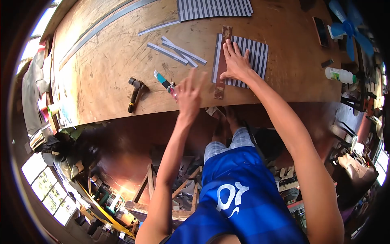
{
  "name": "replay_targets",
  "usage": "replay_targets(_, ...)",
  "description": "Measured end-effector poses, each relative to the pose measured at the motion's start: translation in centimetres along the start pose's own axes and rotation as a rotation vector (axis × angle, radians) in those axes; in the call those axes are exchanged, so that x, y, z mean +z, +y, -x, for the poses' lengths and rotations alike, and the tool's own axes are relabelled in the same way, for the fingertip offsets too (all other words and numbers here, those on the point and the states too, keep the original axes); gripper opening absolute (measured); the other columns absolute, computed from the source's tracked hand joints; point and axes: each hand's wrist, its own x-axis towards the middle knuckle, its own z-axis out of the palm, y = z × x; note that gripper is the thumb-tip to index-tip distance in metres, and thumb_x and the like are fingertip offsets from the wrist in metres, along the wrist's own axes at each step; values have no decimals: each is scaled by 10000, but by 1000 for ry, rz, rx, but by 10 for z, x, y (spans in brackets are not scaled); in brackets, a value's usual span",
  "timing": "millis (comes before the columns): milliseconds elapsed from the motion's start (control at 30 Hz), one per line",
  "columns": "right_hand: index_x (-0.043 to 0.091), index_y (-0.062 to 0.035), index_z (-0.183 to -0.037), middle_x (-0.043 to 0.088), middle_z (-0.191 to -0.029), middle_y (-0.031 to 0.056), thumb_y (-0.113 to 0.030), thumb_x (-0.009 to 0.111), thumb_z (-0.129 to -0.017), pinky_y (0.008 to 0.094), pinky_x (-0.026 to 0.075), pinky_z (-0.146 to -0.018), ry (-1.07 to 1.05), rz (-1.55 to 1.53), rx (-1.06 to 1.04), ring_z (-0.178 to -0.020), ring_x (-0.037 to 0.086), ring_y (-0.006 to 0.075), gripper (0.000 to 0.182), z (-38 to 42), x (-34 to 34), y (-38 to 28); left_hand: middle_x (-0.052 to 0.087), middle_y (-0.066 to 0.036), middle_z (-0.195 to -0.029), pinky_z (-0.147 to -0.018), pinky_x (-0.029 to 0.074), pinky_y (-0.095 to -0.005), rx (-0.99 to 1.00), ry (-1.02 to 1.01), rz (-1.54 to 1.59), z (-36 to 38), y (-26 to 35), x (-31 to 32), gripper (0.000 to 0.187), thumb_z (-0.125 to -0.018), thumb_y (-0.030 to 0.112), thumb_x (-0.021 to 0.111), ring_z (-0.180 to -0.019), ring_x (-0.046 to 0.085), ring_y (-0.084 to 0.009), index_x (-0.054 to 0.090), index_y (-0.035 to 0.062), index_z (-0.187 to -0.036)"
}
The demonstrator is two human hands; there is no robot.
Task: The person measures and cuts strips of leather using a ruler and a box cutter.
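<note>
My right hand lies flat with spread fingers on a brown straightedge and the sheet under it. That sheet has dark and light stripes, and the straightedge crosses it near its left side. My left hand is blurred by motion over the table's near edge, its fingers stretched out and apart. Close to its thumb side lies a utility knife with a teal and black handle; its lower end is partly covered by something pinkish. Several cut strips lie farther up the table.
A hammer rests left of the knife on the wooden table. More striped sheets lie at the far edge. On the right are a phone, a blue fan and a white bottle. A long metal strip lies far left.
</note>
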Motion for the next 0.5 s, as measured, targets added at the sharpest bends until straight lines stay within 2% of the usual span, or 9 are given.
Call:
replay_targets(33,85,-20,-1615,26,-1708,143,-560,909,-595,768,205,-1144,6,6,-2,-1562,106,358,1418,0,2,1,365,-92,-1616,-988,405,-464,56,-50,-12,-4,12,9,841,-766,-34,599,-1284,488,-294,488,336,-1514)
replay_targets(67,86,-21,-1615,26,-1708,141,-562,907,-598,768,209,-1142,15,11,-1,-1563,106,356,1415,-1,4,1,365,-92,-1616,-988,405,-464,52,-44,-13,-6,14,21,841,-766,-34,599,-1284,488,-294,488,336,-1514)
replay_targets(167,87,-16,-1613,23,-1709,139,-565,902,-602,768,217,-1139,17,5,-3,-1564,105,351,1410,-1,4,2,264,-84,-1674,-950,388,-511,29,-52,-33,-10,16,44,700,-867,143,615,-1331,455,-297,470,351,-1521)
replay_targets(200,89,-15,-1613,24,-1709,137,-570,897,-607,767,225,-1136,20,7,-6,-1564,107,348,1404,-1,4,2,264,-84,-1674,-950,388,-511,28,-52,-29,-11,16,43,700,-867,143,615,-1331,455,-297,470,351,-1521)
replay_targets(267,94,-16,-1613,27,-1709,138,-575,890,-614,764,230,-1135,24,13,-10,-1565,105,347,1394,-1,5,3,257,-106,-1670,-977,397,-575,-35,-72,-13,-13,12,39,636,-888,128,591,-1365,423,-314,497,277,-1499)
replay_targets(433,98,-18,-1614,28,-1709,139,-574,885,-618,760,230,-1137,19,8,-12,-1565,98,347,1386,1,4,2,290,-99,-1658,-990,385,-570,-51,-36,-79,-13,2,43,676,-855,98,598,-1361,431,-319,492,265,-1502)
replay_targets(500,96,-20,-1615,25,-1709,139,-572,885,-618,760,222,-1141,12,15,-13,-1566,95,348,1385,0,3,3,367,-59,-1630,-1011,349,-480,-21,51,-50,-13,2,43,721,-820,55,605,-1357,449,-266,500,264,-1502)
